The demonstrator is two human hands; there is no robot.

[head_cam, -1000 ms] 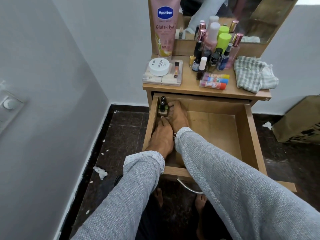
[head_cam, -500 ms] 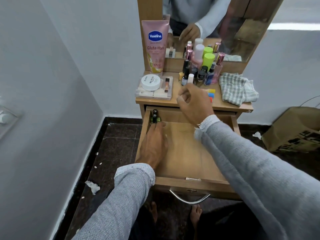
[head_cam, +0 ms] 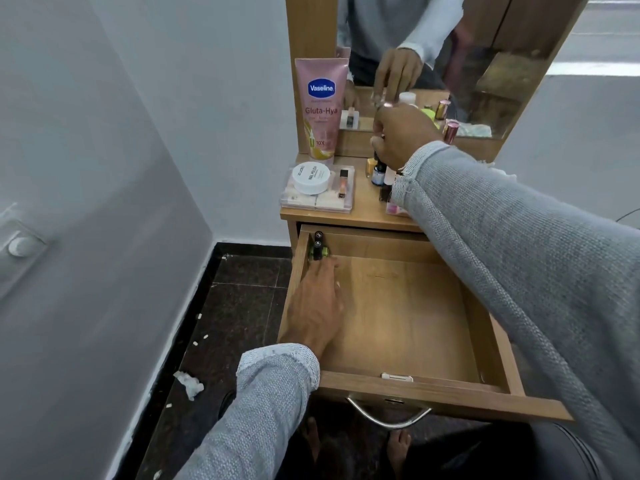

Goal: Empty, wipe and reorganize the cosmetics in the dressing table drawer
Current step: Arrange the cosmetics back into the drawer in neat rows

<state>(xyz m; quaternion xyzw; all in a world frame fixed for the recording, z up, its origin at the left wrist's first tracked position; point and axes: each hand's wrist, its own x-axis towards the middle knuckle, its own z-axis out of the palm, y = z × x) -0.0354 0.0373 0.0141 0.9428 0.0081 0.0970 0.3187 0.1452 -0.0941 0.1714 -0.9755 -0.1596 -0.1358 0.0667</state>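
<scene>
The wooden drawer is pulled out, its floor mostly bare. Two small dark bottles with green bands stand in its back left corner. My left hand lies flat inside the drawer, fingertips touching those bottles. My right hand is up over the cluster of cosmetics bottles on the tabletop. Its fingers curl round a pink-capped bottle whose cap shows above the knuckles. My right sleeve hides most of the cluster.
A pink Vaseline tube leans against the mirror frame. A white jar and a small lip product sit on a clear box. Drawer handle sticks out front. Wall close on the left; paper scraps on the dark floor.
My right hand left the drawer's back left corner and rose to the bottles on the tabletop. My left hand stayed in the drawer. The camera tilted up.
</scene>
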